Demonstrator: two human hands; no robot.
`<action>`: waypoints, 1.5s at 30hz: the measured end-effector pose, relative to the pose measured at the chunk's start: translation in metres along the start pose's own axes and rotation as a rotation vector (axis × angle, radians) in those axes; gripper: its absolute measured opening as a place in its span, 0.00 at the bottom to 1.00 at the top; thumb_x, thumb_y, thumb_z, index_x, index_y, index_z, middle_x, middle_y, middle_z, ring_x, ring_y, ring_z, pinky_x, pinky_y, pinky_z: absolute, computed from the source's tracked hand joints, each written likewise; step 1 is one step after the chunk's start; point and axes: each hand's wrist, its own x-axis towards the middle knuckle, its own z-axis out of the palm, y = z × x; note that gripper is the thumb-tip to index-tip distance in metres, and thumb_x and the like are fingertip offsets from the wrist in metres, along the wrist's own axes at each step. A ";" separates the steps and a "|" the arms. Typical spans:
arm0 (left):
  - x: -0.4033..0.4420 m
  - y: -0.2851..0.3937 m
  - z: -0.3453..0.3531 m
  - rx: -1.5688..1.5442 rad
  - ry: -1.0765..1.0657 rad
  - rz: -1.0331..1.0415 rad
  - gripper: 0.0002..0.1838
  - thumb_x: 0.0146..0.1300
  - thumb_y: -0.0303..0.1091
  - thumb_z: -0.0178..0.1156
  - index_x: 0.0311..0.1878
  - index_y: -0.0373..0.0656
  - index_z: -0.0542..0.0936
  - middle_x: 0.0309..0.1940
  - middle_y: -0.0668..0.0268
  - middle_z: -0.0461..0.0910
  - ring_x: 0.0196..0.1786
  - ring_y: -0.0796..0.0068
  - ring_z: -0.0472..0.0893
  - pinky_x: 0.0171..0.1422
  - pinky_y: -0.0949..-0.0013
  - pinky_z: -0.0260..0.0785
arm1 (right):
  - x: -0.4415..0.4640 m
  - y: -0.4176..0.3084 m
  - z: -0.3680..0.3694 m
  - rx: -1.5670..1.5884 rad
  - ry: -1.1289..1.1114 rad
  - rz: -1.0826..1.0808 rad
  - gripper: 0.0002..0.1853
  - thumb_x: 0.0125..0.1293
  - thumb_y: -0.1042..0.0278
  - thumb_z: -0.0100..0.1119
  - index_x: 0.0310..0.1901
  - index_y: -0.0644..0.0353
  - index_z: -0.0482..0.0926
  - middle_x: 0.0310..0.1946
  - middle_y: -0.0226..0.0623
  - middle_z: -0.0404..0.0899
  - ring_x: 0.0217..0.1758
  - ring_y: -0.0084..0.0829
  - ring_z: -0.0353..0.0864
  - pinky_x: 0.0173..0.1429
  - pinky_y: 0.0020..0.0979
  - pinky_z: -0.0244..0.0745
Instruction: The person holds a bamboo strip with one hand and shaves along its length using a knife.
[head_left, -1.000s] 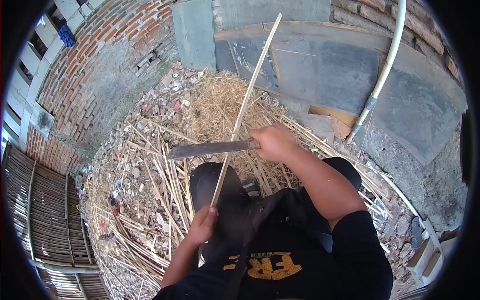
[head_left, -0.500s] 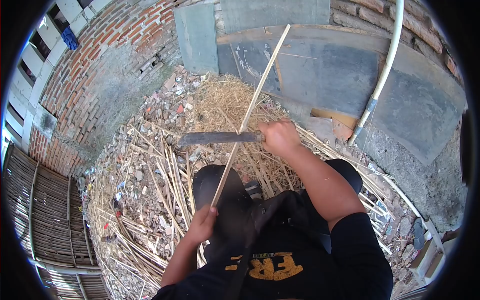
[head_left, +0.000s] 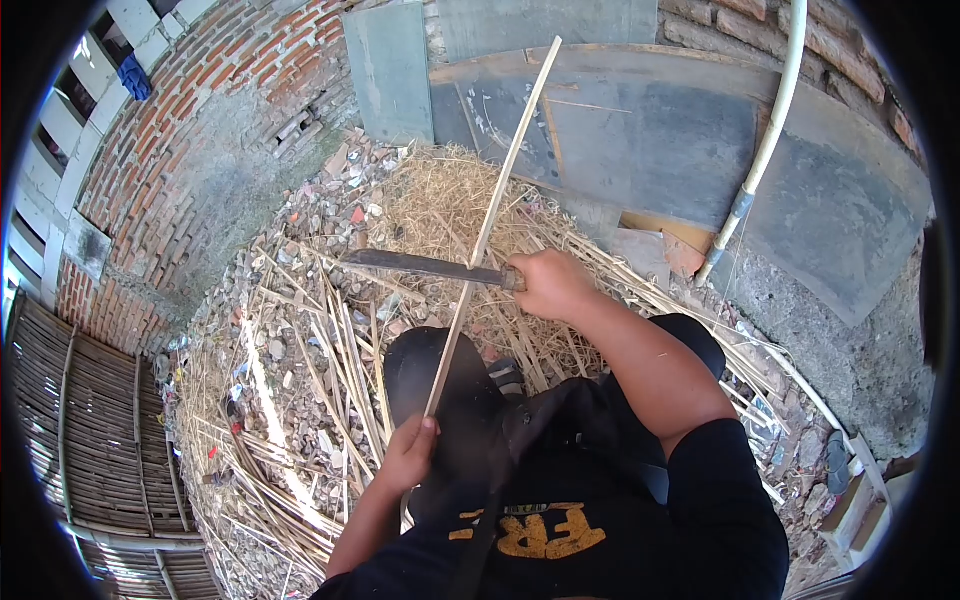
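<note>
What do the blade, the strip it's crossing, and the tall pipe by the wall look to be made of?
Machete blade: dark, dull metal, likely steel, given its thin, flat profile and grey-brown tone.
Strip: probably split bamboo, unfinished; pale, straight and narrow.
Pipe: likely plastic, smooth off-white with a grey band low down.

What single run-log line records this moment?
left hand: grips bamboo strip near lower end | right hand: holds machete by handle, crossing strip | shavings: heaped beyond

Rubble-strewn ground [head_left: 277,348] bears straw shavings [head_left: 450,200] and pale strips [head_left: 345,365].
</note>
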 end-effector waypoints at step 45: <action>-0.004 -0.001 -0.004 0.206 0.046 0.167 0.20 0.87 0.47 0.47 0.41 0.43 0.75 0.24 0.77 0.68 0.25 0.88 0.65 0.30 0.76 0.58 | 0.006 0.017 -0.006 -0.249 0.215 -0.125 0.11 0.51 0.67 0.70 0.37 0.56 0.82 0.28 0.43 0.86 0.36 0.46 0.88 0.53 0.46 0.81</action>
